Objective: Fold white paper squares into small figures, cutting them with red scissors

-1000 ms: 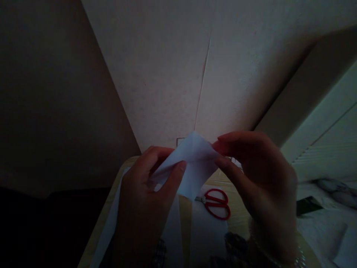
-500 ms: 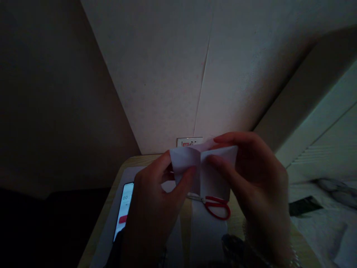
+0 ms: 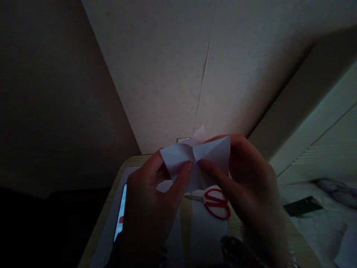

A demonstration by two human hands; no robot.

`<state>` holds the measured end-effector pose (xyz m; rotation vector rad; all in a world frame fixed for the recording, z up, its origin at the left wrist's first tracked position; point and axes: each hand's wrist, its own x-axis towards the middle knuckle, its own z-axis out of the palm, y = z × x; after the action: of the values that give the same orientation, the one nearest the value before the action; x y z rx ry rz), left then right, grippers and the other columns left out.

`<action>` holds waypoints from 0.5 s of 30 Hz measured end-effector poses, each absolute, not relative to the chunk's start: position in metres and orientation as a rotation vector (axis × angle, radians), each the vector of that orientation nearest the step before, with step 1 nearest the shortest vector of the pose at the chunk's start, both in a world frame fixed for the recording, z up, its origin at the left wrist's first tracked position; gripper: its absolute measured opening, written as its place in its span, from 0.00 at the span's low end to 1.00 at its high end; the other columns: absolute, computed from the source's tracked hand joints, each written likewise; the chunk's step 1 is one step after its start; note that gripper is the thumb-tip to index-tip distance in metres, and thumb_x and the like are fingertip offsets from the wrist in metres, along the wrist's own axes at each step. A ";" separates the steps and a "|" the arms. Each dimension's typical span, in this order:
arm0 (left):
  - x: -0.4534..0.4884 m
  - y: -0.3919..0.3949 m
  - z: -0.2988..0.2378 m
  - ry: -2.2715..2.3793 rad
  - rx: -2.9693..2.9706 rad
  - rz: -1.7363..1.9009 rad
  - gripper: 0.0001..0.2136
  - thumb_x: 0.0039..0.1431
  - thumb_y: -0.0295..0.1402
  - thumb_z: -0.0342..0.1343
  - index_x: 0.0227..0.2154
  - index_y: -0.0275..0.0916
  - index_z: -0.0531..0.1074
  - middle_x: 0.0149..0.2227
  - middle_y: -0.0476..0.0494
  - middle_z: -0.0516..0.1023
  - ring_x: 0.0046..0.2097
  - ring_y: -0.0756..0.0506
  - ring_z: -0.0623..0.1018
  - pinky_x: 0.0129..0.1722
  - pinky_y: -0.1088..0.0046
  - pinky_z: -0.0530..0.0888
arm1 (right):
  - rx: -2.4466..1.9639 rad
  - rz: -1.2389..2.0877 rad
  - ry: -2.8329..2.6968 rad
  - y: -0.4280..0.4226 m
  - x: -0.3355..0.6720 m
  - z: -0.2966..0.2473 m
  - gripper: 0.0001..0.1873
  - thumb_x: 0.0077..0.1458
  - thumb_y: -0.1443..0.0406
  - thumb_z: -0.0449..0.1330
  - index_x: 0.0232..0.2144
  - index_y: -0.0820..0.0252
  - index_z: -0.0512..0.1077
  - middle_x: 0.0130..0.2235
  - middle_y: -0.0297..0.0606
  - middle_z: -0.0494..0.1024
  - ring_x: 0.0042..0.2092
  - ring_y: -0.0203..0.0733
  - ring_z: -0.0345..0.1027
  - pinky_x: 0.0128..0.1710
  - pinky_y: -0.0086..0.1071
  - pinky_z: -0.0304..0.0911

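Observation:
A small white sheet of paper point(image 3: 213, 149), creased down the middle and across, is held up between both hands above the table. My left hand point(image 3: 158, 190) pinches its left half, thumb pressed on the near face beside the centre crease. My right hand point(image 3: 247, 175) grips the right half, its thumb also against the crease and the other fingers behind the sheet. A further pale flap of paper point(image 3: 199, 134) sticks up behind. Below the sheet lie scissors with red handles point(image 3: 217, 204), blades pointing left.
A lit phone point(image 3: 121, 212) lies on the left of the wooden table point(image 3: 134, 160), partly covered by my left forearm. White paper point(image 3: 205, 227) lies beneath the scissors. A wall socket point(image 3: 182, 140) sits behind, mostly hidden. Dark green flat object point(image 3: 303, 206) lies at right.
Both hands have shifted slightly left with the paper. Its halves now spread wider, showing diagonal creases, and my thumbs have come together at the centre. More of the scissors shows.

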<state>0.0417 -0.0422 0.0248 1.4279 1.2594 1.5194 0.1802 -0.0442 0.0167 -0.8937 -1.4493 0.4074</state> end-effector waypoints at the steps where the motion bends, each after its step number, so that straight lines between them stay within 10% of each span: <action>1: 0.042 -0.042 0.024 1.251 1.444 1.517 0.01 0.51 0.31 0.64 0.27 0.44 0.78 0.25 0.54 0.84 0.28 0.46 0.84 0.26 0.75 0.79 | -0.896 0.407 -1.453 -0.045 0.180 0.017 0.15 0.52 0.77 0.66 0.39 0.53 0.74 0.34 0.28 0.83 0.33 0.37 0.79 0.30 0.26 0.74; 15: 0.045 -0.042 0.026 1.344 1.432 1.514 0.05 0.52 0.33 0.64 0.26 0.43 0.72 0.26 0.54 0.81 0.28 0.47 0.82 0.25 0.77 0.76 | -0.993 0.351 -1.519 -0.044 0.179 0.018 0.10 0.56 0.74 0.65 0.35 0.54 0.73 0.31 0.27 0.79 0.32 0.36 0.72 0.30 0.29 0.66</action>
<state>0.0450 -0.0418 0.0258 1.4321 1.3436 1.5140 0.1794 -0.0442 0.0177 -0.9935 -1.5187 0.3509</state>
